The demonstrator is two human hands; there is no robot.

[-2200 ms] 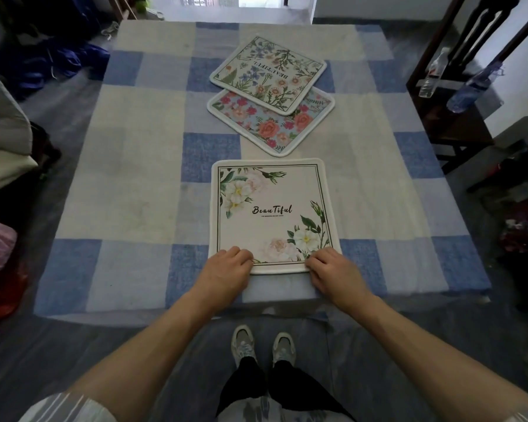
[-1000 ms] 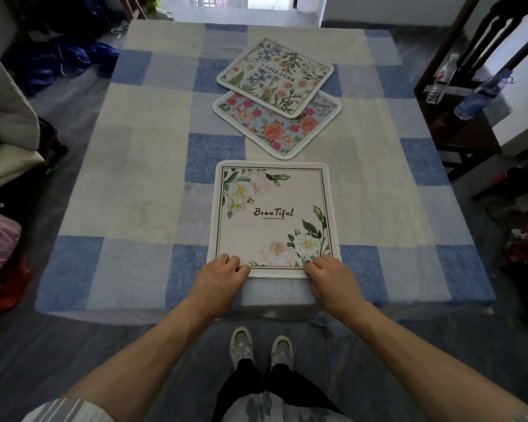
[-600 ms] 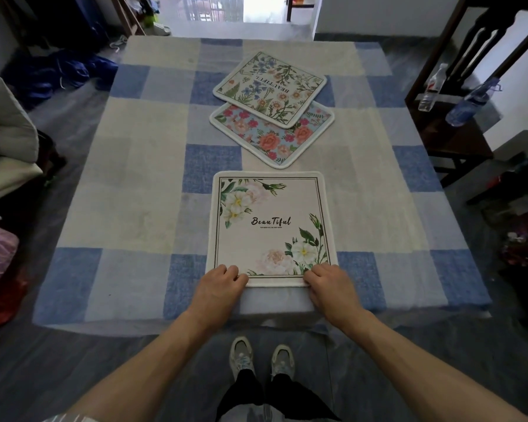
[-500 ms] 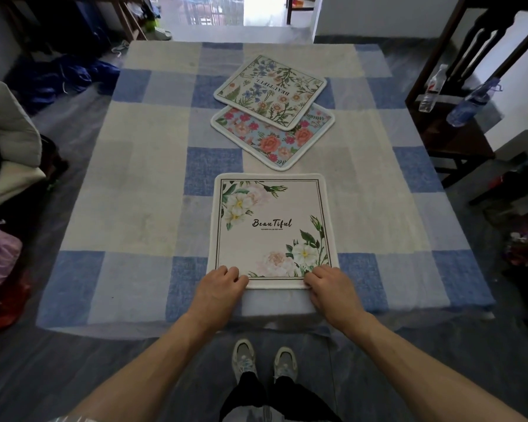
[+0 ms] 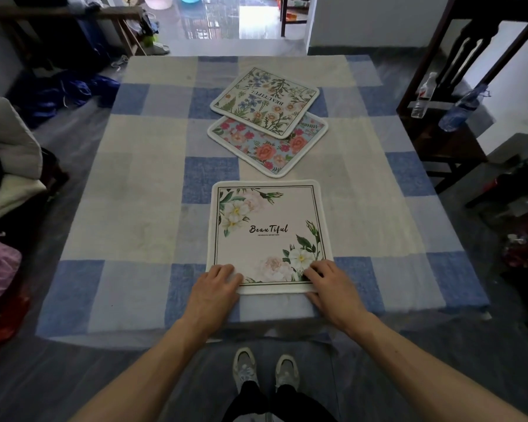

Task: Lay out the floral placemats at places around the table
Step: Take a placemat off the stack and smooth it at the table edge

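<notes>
A white placemat (image 5: 265,239) printed with "Beautiful" and pale flowers lies flat and square at the near edge of the table. My left hand (image 5: 215,292) rests on its near left corner and my right hand (image 5: 333,287) on its near right corner, fingers on top of the mat. Further back in the middle, a cream wildflower placemat (image 5: 264,100) lies askew, partly overlapping a blue placemat with pink roses (image 5: 275,150).
The blue and cream checked tablecloth (image 5: 134,193) covers the whole table. A dark wooden chair (image 5: 445,141) at the right carries two plastic bottles (image 5: 421,95). Bundles of cloth (image 5: 9,153) sit at the left. My feet stand just below the near edge.
My hands stay on the near corners of the white placemat, which lies in the same spot. Only my view has tilted up a little.
</notes>
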